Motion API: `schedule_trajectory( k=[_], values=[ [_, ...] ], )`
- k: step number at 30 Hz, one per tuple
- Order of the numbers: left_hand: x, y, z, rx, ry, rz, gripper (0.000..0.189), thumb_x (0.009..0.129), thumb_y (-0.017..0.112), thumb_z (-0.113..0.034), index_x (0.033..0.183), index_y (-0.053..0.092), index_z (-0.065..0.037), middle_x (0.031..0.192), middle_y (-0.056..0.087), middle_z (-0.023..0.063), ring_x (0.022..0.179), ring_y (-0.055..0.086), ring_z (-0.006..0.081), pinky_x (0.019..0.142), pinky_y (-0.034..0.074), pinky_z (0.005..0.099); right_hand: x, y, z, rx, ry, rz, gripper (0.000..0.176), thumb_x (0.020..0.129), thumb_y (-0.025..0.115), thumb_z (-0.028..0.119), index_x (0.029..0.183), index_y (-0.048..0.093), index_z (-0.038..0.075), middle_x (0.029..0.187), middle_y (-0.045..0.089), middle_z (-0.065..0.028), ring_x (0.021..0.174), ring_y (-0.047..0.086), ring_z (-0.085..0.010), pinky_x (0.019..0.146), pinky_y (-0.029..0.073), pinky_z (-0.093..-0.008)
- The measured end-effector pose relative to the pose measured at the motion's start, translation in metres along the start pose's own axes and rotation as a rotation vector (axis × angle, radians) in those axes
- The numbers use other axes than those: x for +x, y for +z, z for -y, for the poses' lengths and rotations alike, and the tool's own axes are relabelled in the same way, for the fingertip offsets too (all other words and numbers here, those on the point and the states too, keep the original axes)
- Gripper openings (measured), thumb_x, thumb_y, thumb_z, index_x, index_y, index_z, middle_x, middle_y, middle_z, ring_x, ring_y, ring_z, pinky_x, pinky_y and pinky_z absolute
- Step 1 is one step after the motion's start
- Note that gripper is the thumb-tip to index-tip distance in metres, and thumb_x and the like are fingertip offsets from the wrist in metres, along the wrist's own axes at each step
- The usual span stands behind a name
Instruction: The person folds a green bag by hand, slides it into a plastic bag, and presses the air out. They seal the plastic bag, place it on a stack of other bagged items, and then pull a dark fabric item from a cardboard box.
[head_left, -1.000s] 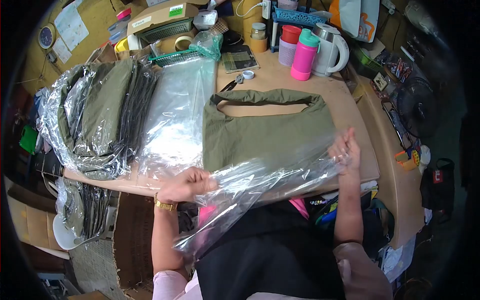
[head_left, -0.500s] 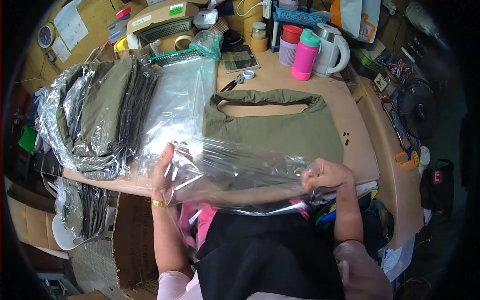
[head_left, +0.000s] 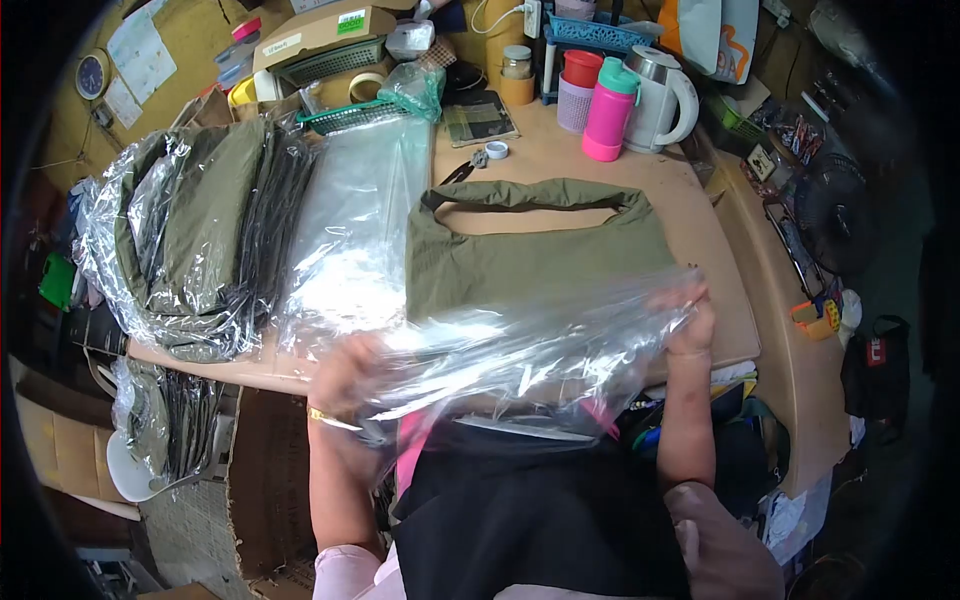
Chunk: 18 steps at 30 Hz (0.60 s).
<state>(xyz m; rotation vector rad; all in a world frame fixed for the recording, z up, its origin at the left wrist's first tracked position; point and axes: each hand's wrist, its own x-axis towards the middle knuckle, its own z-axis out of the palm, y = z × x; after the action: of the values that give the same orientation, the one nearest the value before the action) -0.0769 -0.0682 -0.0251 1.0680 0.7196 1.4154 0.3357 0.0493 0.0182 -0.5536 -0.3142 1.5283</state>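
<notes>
A clear plastic bag (head_left: 510,360) is stretched between my two hands over the table's front edge. My left hand (head_left: 350,375), smeared by motion, grips its left side. At the right end, my right hand (head_left: 688,312) holds the bag's edge, with film lying over the fingers. Behind the plastic an olive green shoulder bag (head_left: 540,255) lies flat, its handle loop pointing away from me. The film overlaps the lower part of the shoulder bag in this view. Left of it lies a stack of flat clear plastic bags (head_left: 355,220).
Olive bags wrapped in plastic (head_left: 205,230) are piled on the table's left. At the back stand a pink bottle (head_left: 608,115), a kettle (head_left: 660,100) and a red-lidded cup (head_left: 580,90). More wrapped bags (head_left: 165,425) rest on a white chair (head_left: 125,470) below left.
My right hand has moved up and to the right with its edge of the plastic bag. My left hand has moved slightly down, and the film has shifted. The shoulder bag stays put.
</notes>
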Motion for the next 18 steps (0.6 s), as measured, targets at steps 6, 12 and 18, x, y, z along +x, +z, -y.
schedule_trajectory(
  k=[6, 12, 18],
  values=[
    [0.014, 0.015, -0.035, -0.170, -0.189, -0.597, 0.028, 0.100, 0.058, -0.031, 0.102, 0.063, -0.004, 0.086, 0.066, 0.0026, 0.080, 0.065, 0.0173, 0.077, 0.056, 0.0370, 0.010, -0.022, 0.017, -0.131, 0.346, 0.626, 0.037, 0.097, 0.058, 0.044, 0.082, 0.063, 0.010, 0.055, 0.046, 0.0024, 0.053, 0.050, -0.0102, 0.050, 0.042, -0.0309],
    [0.018, 0.001, -0.040, -0.763, -0.148, 0.211, 0.041, 0.100, 0.054, -0.042, 0.111, 0.062, -0.003, 0.098, 0.066, 0.0058, 0.084, 0.067, 0.0190, 0.077, 0.057, 0.0403, 0.011, -0.029, 0.005, -1.124, 0.125, 1.101, 0.035, 0.099, 0.059, 0.034, 0.106, 0.065, 0.000, 0.073, 0.068, -0.0092, 0.066, 0.064, -0.0200, 0.060, 0.051, -0.0348],
    [0.004, -0.019, -0.008, 0.370, -0.335, 0.051, 0.023, 0.092, 0.067, -0.019, 0.105, 0.069, 0.000, 0.092, 0.071, 0.0045, 0.077, 0.063, 0.0126, 0.072, 0.049, 0.0276, 0.036, -0.031, -0.006, 0.072, 0.113, 0.739, 0.038, 0.099, 0.057, 0.038, 0.104, 0.060, 0.000, 0.076, 0.064, -0.0073, 0.053, 0.055, -0.0152, 0.057, 0.046, -0.0285]
  ],
)
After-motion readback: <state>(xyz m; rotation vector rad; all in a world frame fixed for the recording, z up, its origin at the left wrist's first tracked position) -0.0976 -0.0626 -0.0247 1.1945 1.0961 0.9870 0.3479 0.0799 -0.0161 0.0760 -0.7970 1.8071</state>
